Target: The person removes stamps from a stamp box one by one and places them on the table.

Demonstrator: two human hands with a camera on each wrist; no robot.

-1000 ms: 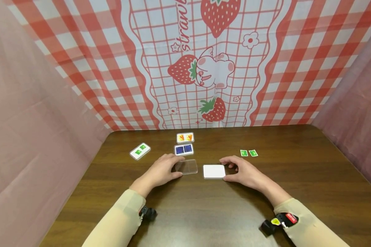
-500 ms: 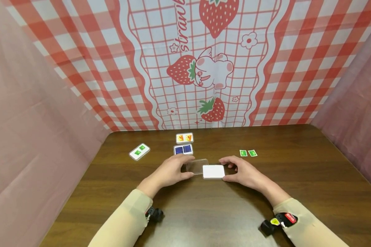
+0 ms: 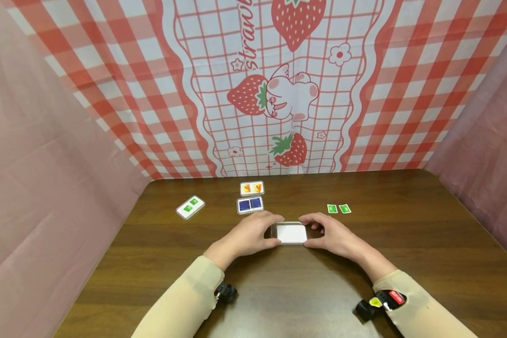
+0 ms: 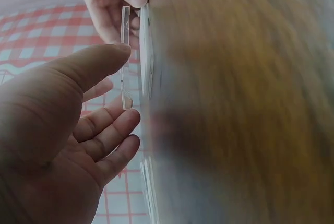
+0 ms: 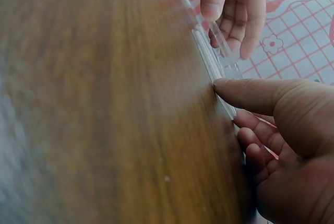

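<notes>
Evidently the cover [image 4: 125,75] called for a gentle touch: a thin, clear plate pinched by the left hand [image 3: 249,234], thumb on its near edge and fingers toward its far edge, raised just above the white card [image 3: 292,234] that lay on the table [image 3: 279,295] between the two hands. It looked light and stiff, probably hard plastic, likely slick on its faces, and apt to smudge, or to crack if forced. Edges near the left end, where the left hand had it, seemed the best hold, leaving the faces untouched. The right hand [image 3: 334,234] gripped the card's right end between thumb and fingers; the card appeared flat and light too, so it would probably slide easily on the wood without that steadying hold. Just beyond the left hand lay the blue case [image 3: 250,205], and past it the orange case [image 3: 252,188]; the green case [image 3: 190,207] sat well out to that hand's left. Two loose green tiles [image 3: 332,209], beyond the right hand, looked small and thin, easiest to lift by a rim.
</notes>
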